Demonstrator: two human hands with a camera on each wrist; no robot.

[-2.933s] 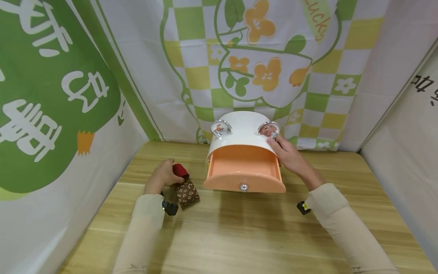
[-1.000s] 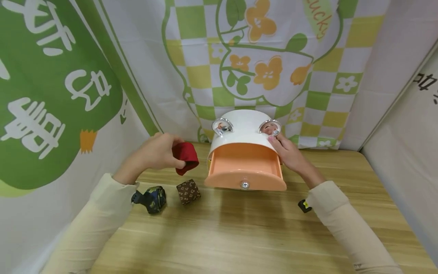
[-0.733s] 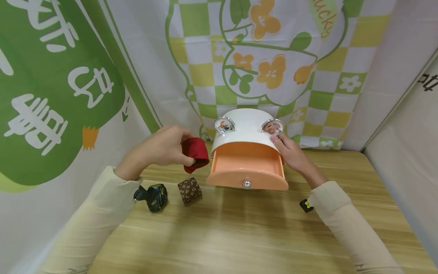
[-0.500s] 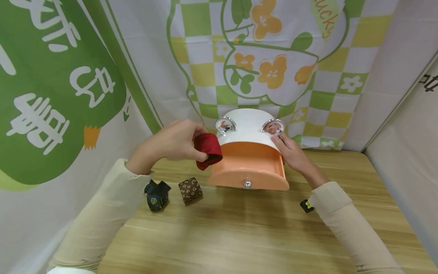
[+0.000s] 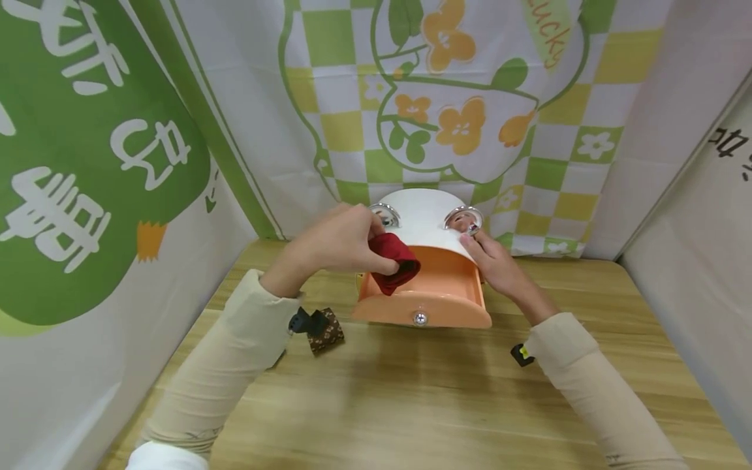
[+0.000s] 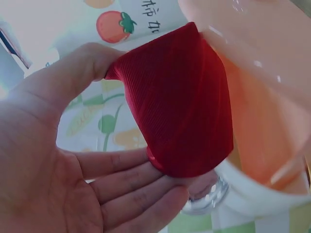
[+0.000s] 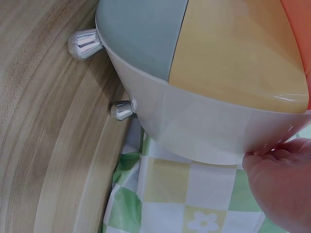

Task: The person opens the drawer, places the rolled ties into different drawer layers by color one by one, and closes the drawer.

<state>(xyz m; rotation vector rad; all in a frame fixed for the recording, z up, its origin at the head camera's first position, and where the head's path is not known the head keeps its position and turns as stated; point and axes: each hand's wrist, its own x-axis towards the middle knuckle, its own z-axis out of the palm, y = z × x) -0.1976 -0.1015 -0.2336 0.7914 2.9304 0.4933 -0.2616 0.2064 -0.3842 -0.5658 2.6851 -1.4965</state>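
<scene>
My left hand (image 5: 346, 241) pinches a rolled red necktie (image 5: 395, 264) between thumb and fingers, above the left part of the pulled-out orange drawer (image 5: 446, 277). In the left wrist view, the ribbed red fabric of the necktie (image 6: 180, 102) hangs between my thumb and fingertips. My right hand (image 5: 496, 264) grips the right side of the white drawer box (image 5: 420, 215), below one of its round silver-rimmed ornaments (image 5: 463, 220). The right wrist view has the right hand's (image 7: 284, 179) curled fingers against the box's white wall (image 7: 209, 126).
A brown flower-patterned roll of fabric (image 5: 330, 336) lies on the wooden table (image 5: 399, 405), partly behind the left wrist camera (image 5: 308, 321). Blue-grey (image 7: 141, 29) and yellow drawer fronts (image 7: 238, 53) lie below the orange one. A printed curtain (image 5: 341, 130) stands behind the box.
My left hand has lifted the red necktie from beside the brown roll and carried it right, over the drawer. My right hand keeps its hold on the box. The left sleeve now covers most of a dark roll.
</scene>
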